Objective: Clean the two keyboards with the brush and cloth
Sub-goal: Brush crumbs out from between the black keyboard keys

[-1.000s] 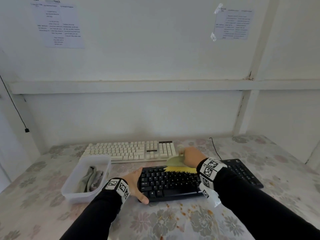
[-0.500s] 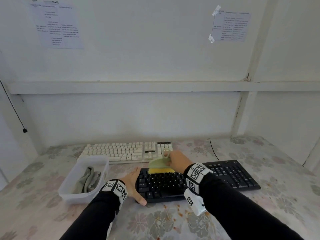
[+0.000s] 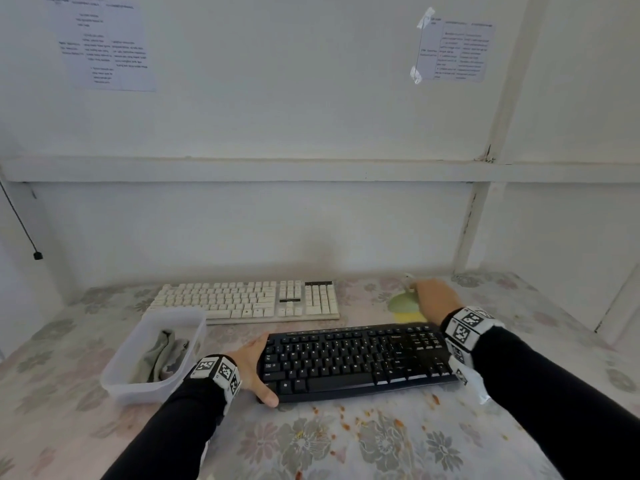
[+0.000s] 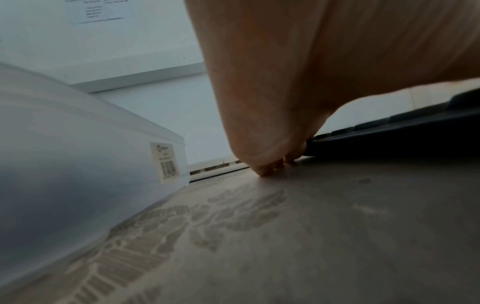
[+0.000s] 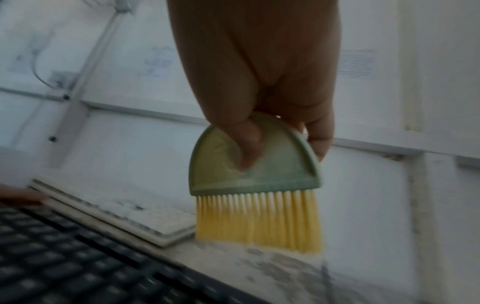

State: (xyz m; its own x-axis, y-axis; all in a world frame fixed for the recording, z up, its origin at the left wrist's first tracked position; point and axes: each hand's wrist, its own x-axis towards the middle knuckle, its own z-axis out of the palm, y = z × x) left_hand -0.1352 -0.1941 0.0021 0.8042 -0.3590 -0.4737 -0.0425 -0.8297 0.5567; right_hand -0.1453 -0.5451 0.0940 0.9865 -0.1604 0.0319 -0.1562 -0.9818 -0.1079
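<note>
I found the table (image 3: 571,341) covered in a pale floral cloth. Lying directly on it were a black keyboard (image 3: 356,358) near centre, a white keyboard (image 3: 249,299) at its 11 o'clock, and a translucent plastic tub (image 3: 121,382) at its 9 o'clock, just beside it. Orange-brown crumbs (image 3: 360,420) were scattered on the cloth at the black keyboard's 6 o'clock.
</note>
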